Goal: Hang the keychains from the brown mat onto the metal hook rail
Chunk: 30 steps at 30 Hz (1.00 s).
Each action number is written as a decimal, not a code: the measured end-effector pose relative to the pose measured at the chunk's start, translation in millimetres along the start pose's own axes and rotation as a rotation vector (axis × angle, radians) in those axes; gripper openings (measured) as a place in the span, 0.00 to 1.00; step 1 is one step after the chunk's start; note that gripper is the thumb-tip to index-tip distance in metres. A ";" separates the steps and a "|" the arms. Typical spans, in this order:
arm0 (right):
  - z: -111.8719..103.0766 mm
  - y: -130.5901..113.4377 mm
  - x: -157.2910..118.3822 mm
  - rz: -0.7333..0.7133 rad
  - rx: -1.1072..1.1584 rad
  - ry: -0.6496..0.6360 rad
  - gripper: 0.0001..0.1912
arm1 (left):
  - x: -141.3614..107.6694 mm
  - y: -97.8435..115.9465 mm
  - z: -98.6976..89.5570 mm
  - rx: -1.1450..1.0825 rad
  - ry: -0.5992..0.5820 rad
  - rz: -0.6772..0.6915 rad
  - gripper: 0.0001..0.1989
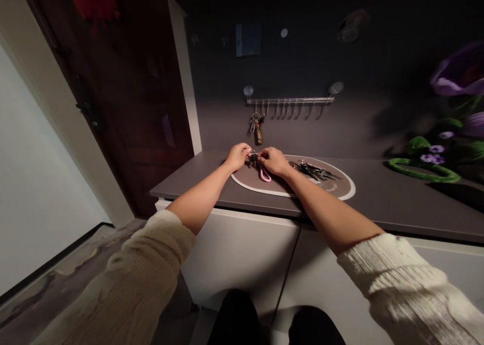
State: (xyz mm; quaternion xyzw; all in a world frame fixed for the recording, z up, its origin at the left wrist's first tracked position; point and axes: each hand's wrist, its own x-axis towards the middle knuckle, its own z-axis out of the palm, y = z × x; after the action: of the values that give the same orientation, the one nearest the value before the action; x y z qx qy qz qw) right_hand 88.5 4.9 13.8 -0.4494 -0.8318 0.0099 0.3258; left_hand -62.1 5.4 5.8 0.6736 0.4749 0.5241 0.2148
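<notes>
Steadying of the small bunch of keys (253, 159) is best entrusted to the left hand (238, 156), whose thumb and fingers are pinched at the bunch's left side, while the right hand (274, 161) seems to be pinched at the top of the pink strap (265, 177). The bunch is held between the two over the mat (247, 179), toward the left end of the desk (204, 178) and nearer its back edge, where the strap should be kept clear of the keys. Farther right along the desk, the larger key pile (312, 171) is best left unbrushed by the right forearm (330, 206).
</notes>
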 end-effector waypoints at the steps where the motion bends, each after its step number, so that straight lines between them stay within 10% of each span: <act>1: -0.2 -0.6 0.1 0.006 0.032 0.012 0.08 | 0.2 0.6 0.4 -0.071 0.002 -0.039 0.07; 15: 2.1 -2.2 3.2 0.099 0.679 0.045 0.10 | -5.8 11.3 -2.0 -0.390 -0.006 -0.141 0.06; 30: 2.1 -1.5 1.3 0.060 0.738 0.037 0.15 | -6.7 12.6 -2.1 -0.331 -0.061 -0.104 0.03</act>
State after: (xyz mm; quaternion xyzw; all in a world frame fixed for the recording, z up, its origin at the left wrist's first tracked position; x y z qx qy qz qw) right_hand 85.8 5.6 13.3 -0.3262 -0.7525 0.3107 0.4804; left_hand -58.8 -6.5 13.1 0.6191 0.4095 0.5626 0.3641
